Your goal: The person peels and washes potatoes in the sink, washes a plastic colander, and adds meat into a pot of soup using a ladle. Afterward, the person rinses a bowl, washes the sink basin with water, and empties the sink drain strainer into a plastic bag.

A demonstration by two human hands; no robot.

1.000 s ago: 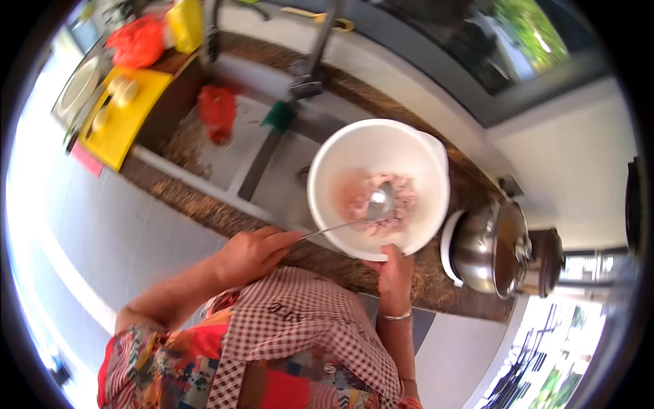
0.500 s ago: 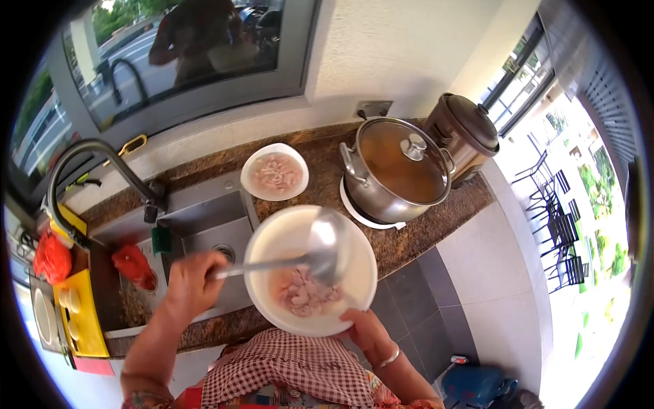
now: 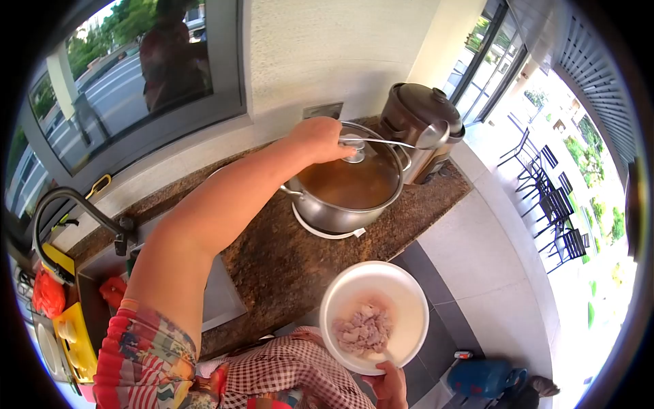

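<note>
Bare left hand (image 3: 319, 139) closed around a metal ladle (image 3: 434, 135), a person reaches across a speckled stone counter (image 3: 272, 273) with fingertips at the knob (image 3: 353, 153) of a glass lid (image 3: 347, 183) covering a steel pot (image 3: 351, 218), the ladle's round end beside a lidded brown cooker (image 3: 412, 112). The right hand (image 3: 391, 386) pinches the near rim of a white bowl (image 3: 411, 320) of pale pink chopped meat (image 3: 364, 328), held before a checked apron (image 3: 289, 368); whether the left fingers grip the knob is impossible to tell.
</note>
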